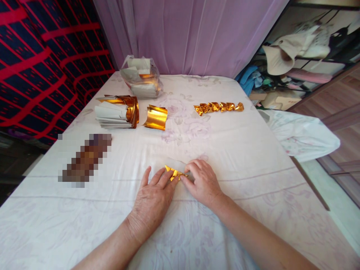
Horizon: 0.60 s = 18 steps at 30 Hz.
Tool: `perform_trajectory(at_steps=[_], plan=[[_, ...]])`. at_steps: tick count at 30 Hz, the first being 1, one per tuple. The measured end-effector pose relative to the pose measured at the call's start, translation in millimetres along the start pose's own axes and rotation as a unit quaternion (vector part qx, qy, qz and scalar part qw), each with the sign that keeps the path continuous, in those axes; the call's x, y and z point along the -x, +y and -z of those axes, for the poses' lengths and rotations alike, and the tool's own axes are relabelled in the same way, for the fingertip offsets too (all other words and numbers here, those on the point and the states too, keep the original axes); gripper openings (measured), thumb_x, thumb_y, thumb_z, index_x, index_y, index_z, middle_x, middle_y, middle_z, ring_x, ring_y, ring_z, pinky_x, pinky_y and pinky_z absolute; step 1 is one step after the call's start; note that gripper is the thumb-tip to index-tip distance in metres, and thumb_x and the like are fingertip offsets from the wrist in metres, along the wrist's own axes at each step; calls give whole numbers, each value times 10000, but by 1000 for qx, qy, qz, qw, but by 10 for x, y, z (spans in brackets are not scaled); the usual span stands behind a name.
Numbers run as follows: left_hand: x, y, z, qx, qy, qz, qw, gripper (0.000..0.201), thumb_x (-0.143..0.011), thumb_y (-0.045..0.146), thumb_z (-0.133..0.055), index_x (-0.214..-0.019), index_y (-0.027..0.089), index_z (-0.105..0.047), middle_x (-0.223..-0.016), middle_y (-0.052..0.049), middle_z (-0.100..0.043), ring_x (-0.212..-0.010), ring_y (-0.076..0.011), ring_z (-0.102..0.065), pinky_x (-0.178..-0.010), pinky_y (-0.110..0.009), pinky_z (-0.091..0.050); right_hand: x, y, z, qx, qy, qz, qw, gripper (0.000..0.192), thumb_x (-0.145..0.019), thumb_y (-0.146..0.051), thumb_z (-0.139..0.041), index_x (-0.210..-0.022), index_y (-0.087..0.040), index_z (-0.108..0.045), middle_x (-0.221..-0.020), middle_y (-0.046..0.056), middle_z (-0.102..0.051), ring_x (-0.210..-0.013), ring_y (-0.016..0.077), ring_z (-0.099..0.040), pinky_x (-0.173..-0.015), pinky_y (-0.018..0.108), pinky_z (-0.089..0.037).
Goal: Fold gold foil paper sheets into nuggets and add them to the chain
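Gold foil paper [174, 173] is lying on the white sheet [253, 150] between the two hands, its long axis running left to right, both equally near. The left hand [153, 198] is pressing its fingers flat on one end while the right hand [203, 182] is pinching the other end. Farther off are sitting one curled gold sheet [156, 117], one paper stack [116, 112], one plastic bag [142, 77] and one row of folded gold pieces [218, 107].

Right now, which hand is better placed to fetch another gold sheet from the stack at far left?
Left, probably. The left hand is on the same side as the stack of gold foil sheets. The right hand pins the small folded gold foil piece and would have to cross over.
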<state>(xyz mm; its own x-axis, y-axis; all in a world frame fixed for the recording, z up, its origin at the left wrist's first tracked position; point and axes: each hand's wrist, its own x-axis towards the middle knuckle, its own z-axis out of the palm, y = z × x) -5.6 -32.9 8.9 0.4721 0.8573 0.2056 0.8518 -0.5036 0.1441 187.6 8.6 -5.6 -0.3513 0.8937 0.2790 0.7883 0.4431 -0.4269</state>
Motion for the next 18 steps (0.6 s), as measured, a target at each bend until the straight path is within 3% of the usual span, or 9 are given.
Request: perform_trajectory(at_steps=[9, 14, 18], plan=[[-29, -11, 17, 17, -2, 15, 1000, 318, -934, 215, -551, -1219, 324, -640, -1257, -5, -671, -1218, -254, -565, -1150, -555, -237, 14, 139, 3, -63, -2, 30, 998, 134, -848, -89, -507, -867, -199, -582, -873, 42, -614, -863, 211, -550, -773, 344, -408], [-25, -1, 9, 2, -13, 10, 1000, 358, -937, 210, -539, -1269, 322, -612, -1271, -14, -660, -1227, -251, -557, -1147, -558, -254, 51, 50, 65, -50, 48, 115, 991, 228, -872, -57, -454, -907, -203, -626, -912, 55, -642, -857, 201, -568, -774, 335, -432], [-15, -11, 17, -2, -12, 10, 1000, 359, -941, 204, -528, -1271, 316, -613, -1284, -26, -651, -1237, -250, -550, -1153, -552, -246, 64, -48, 29, -61, 16, 109, 992, 185, -915, -105, -479, -973, -208, -622, -888, 45, -676, -830, 189, -604, -762, 313, -463]])
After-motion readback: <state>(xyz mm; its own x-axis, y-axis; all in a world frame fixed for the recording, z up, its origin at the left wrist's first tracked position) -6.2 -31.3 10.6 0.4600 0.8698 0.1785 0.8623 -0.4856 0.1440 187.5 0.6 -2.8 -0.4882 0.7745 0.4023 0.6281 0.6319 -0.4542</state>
